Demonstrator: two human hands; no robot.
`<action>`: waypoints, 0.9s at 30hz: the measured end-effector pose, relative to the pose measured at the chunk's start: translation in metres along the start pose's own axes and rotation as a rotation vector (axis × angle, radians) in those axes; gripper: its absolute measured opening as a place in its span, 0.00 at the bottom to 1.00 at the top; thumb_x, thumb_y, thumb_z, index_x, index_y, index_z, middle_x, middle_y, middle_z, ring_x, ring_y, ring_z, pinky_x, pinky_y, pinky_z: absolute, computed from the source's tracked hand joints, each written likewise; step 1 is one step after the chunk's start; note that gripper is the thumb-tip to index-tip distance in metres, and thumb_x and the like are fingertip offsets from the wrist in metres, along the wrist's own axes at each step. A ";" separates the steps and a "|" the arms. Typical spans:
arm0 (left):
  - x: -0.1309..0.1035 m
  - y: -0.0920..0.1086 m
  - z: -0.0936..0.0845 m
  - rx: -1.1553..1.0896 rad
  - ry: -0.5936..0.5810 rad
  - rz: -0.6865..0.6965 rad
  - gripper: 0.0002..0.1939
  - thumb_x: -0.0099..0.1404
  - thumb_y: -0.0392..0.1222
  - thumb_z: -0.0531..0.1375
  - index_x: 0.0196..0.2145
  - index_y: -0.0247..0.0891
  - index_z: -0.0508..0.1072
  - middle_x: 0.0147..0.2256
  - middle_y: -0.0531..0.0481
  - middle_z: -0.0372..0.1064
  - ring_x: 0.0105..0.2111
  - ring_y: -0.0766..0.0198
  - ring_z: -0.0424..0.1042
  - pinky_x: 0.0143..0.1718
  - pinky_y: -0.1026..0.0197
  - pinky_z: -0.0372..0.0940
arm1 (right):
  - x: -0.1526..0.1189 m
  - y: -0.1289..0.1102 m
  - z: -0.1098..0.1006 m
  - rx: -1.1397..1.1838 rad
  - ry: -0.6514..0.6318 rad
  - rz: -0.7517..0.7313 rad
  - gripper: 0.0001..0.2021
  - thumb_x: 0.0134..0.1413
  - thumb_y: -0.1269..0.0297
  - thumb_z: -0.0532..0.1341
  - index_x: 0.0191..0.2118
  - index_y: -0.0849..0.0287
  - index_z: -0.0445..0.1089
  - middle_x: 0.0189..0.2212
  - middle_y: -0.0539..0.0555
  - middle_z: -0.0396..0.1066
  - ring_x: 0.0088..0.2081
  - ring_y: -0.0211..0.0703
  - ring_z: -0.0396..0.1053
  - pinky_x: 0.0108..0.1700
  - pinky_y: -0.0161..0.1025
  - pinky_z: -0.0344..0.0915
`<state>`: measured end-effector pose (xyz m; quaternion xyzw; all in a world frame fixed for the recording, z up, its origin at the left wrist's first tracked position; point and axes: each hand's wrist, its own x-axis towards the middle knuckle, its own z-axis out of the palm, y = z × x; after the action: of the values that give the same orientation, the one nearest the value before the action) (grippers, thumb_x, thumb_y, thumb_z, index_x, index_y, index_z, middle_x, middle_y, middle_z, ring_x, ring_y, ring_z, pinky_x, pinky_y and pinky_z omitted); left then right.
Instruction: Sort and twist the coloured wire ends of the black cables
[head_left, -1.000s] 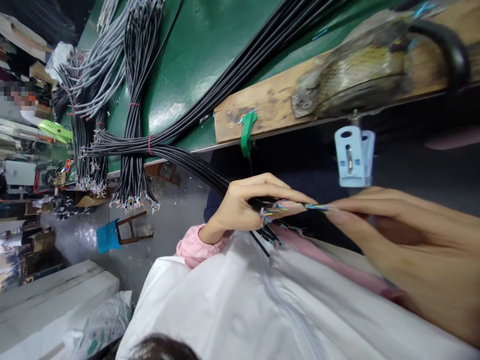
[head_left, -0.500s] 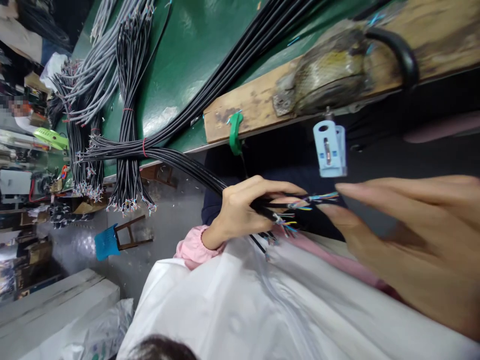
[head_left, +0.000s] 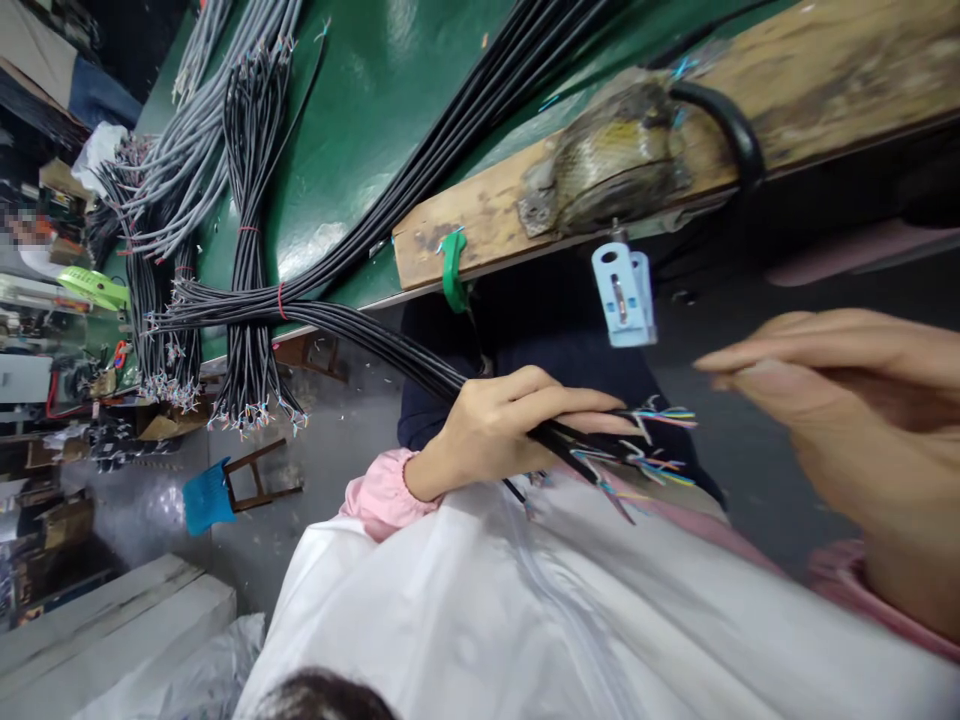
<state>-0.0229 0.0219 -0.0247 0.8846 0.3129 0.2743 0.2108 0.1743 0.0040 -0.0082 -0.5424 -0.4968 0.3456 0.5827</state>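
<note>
Left hand (head_left: 499, 425) closed round a sheaf of black cables (head_left: 409, 355), right hand (head_left: 874, 460) apart from them

Fingers wrap the sheaf from above on the near side of the wooden board (head_left: 495, 200), over the person's lap. The gripped part lies inside the left palm; past its fingertips the stripped wire ends (head_left: 667, 465) fan out, red, blue, yellow and white, pointing along the board's length toward the right hand but not touching it. One loose cable end also pokes out beneath the left hand, farther from the board.

The right hand, also on the board's near side, has thumb and fingertips brought close together; whether anything is pinched between them I cannot tell.

Behind the left wrist, the cables run past the board's left end to a red tie (head_left: 282, 300) on the green table (head_left: 337, 130). A second tied bundle (head_left: 246, 205) crosses them there, well left of the board, with grey cables (head_left: 176, 170) farther left. Along the board's near edge are a green hook (head_left: 452, 270) and a light blue clip (head_left: 622, 300).
</note>
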 end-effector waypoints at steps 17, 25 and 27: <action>0.004 0.012 -0.018 -0.265 -0.037 -0.259 0.25 0.75 0.51 0.49 0.38 0.32 0.80 0.33 0.45 0.77 0.32 0.67 0.75 0.37 0.65 0.71 | -0.006 -0.006 0.027 0.141 -0.155 -0.132 0.07 0.61 0.55 0.65 0.33 0.48 0.74 0.26 0.52 0.76 0.28 0.40 0.74 0.26 0.37 0.71; 0.008 0.013 -0.028 -0.400 0.018 -0.389 0.22 0.71 0.53 0.54 0.32 0.33 0.78 0.31 0.47 0.77 0.31 0.68 0.76 0.36 0.66 0.70 | -0.022 -0.011 0.046 0.136 0.126 0.060 0.08 0.42 0.63 0.75 0.29 0.51 0.77 0.24 0.50 0.78 0.24 0.44 0.76 0.26 0.39 0.75; 0.011 0.016 -0.030 -0.428 0.032 -0.434 0.26 0.72 0.56 0.52 0.30 0.34 0.78 0.28 0.47 0.76 0.29 0.68 0.75 0.36 0.66 0.71 | -0.021 -0.008 0.046 0.141 0.148 0.037 0.09 0.39 0.65 0.76 0.28 0.52 0.77 0.24 0.50 0.77 0.23 0.43 0.74 0.24 0.38 0.73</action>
<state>-0.0271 0.0243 0.0110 0.7282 0.4328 0.2964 0.4410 0.1234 -0.0035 -0.0083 -0.5332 -0.4165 0.3495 0.6481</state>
